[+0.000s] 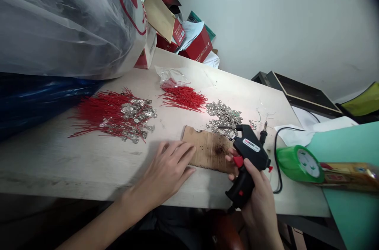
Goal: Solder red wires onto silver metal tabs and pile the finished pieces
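The right hand (pixel 257 206) closes around a black plastic pistol-grip soldering gun (pixel 248 148), its thin metal tip just past the hand. The left hand (pixel 162 173) lies spread, fingertips beside a scorched brown cardboard scrap (pixel 209 149).

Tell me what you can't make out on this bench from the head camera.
Head view:
The glue gun hides the right end of the cardboard scrap.
The silver terminals are too small to show their exact shape.
The film of the plastic bag blurs what is inside.
The right edge cuts off the yellow packet.
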A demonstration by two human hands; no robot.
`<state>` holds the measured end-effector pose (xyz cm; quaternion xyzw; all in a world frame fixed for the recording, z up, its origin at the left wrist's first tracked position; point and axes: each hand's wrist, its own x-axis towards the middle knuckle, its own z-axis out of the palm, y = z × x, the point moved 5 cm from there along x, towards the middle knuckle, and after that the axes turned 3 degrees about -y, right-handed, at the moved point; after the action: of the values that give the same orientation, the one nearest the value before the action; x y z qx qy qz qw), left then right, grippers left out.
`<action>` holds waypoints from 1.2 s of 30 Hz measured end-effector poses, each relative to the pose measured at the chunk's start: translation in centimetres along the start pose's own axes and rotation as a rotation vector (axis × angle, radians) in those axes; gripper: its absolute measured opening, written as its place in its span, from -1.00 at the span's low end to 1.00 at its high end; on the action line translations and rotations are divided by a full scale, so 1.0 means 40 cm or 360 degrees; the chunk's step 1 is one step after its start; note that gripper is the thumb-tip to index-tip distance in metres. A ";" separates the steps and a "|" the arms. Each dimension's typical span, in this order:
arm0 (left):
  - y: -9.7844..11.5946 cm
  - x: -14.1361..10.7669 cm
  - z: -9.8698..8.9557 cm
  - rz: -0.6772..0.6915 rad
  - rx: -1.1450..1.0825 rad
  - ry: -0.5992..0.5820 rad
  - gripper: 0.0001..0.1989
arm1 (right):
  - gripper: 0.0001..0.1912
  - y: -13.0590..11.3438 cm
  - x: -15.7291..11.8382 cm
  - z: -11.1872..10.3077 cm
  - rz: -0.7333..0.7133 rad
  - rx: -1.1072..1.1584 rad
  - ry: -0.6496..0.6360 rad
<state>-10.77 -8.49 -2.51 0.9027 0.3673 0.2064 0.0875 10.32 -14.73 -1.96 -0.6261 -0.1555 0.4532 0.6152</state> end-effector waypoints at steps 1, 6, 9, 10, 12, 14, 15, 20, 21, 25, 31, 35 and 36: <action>-0.001 -0.001 0.001 -0.0002 -0.0006 0.0000 -0.60 | -0.50 -0.009 -0.001 -0.002 -0.0016 0.0001 0.0010; -0.002 -0.005 0.002 -0.0005 -0.0028 0.0028 -0.61 | -0.37 0.006 -0.016 -0.001 0.0144 -0.0007 -0.0029; -0.003 -0.004 0.002 -0.0019 -0.0028 0.0036 -0.61 | -0.36 0.036 -0.021 -0.006 0.0213 0.0048 -0.0043; -0.004 -0.004 0.002 -0.0022 -0.0025 0.0040 -0.62 | -0.38 0.043 -0.021 -0.010 0.0207 0.0074 -0.0048; -0.004 -0.003 0.004 -0.0023 -0.0021 0.0050 -0.62 | -0.43 0.052 -0.022 -0.019 0.0184 0.0117 -0.0070; -0.004 -0.004 0.007 -0.0021 -0.0020 0.0055 -0.62 | -0.42 0.055 -0.024 -0.027 0.0176 0.0113 -0.0114; -0.004 -0.006 0.008 -0.0020 -0.0023 0.0052 -0.62 | -0.41 0.054 -0.027 -0.031 0.0177 0.0099 -0.0136; -0.005 -0.004 -0.007 -0.0031 -0.0102 0.0027 -0.67 | -0.45 0.039 -0.048 -0.046 0.0129 0.0101 -0.0170; -0.007 0.006 -0.016 -0.0047 -0.0123 0.0032 -0.70 | -0.48 0.035 -0.051 -0.053 0.0101 0.0116 -0.0161; -0.024 0.114 -0.048 -0.0140 -0.0078 -0.0012 -0.79 | -0.52 0.030 -0.042 -0.113 -0.0052 0.0251 0.0004; -0.032 0.350 0.009 0.0069 -0.0098 -0.0338 -0.77 | -0.49 0.060 0.002 -0.213 -0.0223 0.0458 0.0198; -0.032 0.403 0.052 0.0132 -0.0080 -0.0418 -0.80 | -0.57 0.076 0.012 -0.228 -0.0277 0.0616 0.0241; -0.031 0.407 0.059 0.0131 -0.0077 -0.0422 -0.81 | -0.58 0.077 0.012 -0.227 -0.0278 0.0661 0.0251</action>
<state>0.00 3.75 0.01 0.9339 0.3101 0.0976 0.1485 16.34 -20.68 -6.48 -0.5039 -0.0641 0.3702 0.7778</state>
